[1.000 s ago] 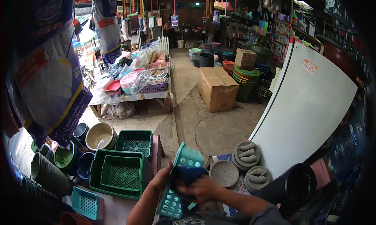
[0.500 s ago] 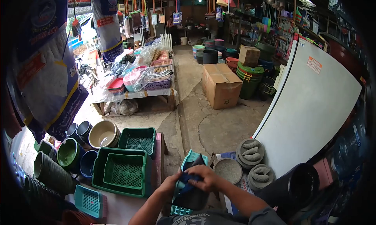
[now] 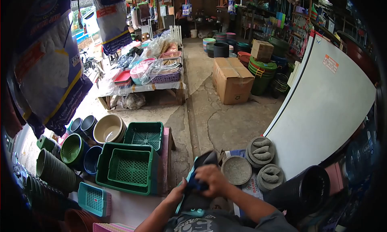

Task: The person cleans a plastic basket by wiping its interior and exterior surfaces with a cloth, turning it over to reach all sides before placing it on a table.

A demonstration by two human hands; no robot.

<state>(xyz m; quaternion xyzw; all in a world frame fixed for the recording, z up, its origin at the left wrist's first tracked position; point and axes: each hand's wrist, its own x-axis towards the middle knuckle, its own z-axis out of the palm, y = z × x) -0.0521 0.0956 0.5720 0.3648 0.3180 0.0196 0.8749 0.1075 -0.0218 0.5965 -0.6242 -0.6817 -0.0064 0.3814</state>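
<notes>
Close in front of my body, at the bottom middle of the head view, my left hand [image 3: 177, 193] is closed on the turquoise edge of a dark plastic item [image 3: 207, 157]. Turquoise also shows low down, near my shirt. My right hand [image 3: 211, 179] is bunched around a dark blue cloth [image 3: 196, 182], pressed against the item's dark face. The fingers and cloth hide much of it, and I cannot tell its exact kind. Just right of my right hand lies a round stone mortar [image 3: 236, 170].
Green plastic baskets [image 3: 151, 181] and stacked basins [image 3: 109, 129] stand at left. Stone mortars with pestles [image 3: 261, 150] and a white fridge-like panel [image 3: 322, 95] are at right. Ahead, a cardboard box [image 3: 231, 80] sits on the cracked floor; a goods-laden table [image 3: 141, 86] stands beyond.
My right hand has shifted slightly up and right with the cloth. The item has turned, so its turquoise lattice top is now mostly out of sight. The view has tilted slightly.
</notes>
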